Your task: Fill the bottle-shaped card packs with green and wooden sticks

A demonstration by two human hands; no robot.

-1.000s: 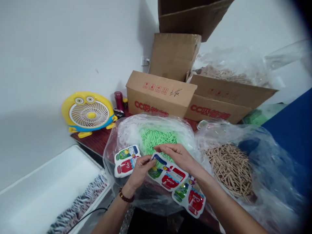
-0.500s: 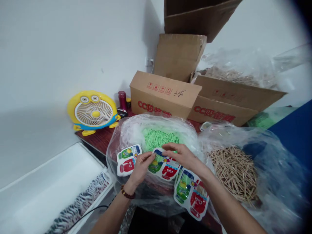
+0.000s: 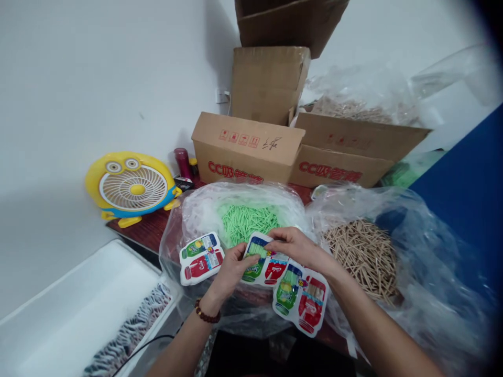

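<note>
My left hand (image 3: 231, 267) and my right hand (image 3: 295, 246) both pinch a printed packet (image 3: 264, 262) with green and red bottle pictures, held over the front of a clear bag of green sticks (image 3: 243, 217). A second packet (image 3: 301, 298) hangs joined below and to the right of it. A third, separate packet (image 3: 201, 258) lies on the bag's plastic left of my left hand. A bead bracelet sits on my left wrist.
A clear bag of tan sticks (image 3: 363, 256) lies right of my hands. Cardboard boxes (image 3: 247, 149) stand stacked at the back. A yellow desk fan (image 3: 131, 188) and a dark red bottle (image 3: 181, 162) stand at the left. A white foam bin (image 3: 78, 309) sits low left.
The packet strip has turned more upright in my hands, and the hanging packet swung up closer to my right wrist. The view has shifted a little.
</note>
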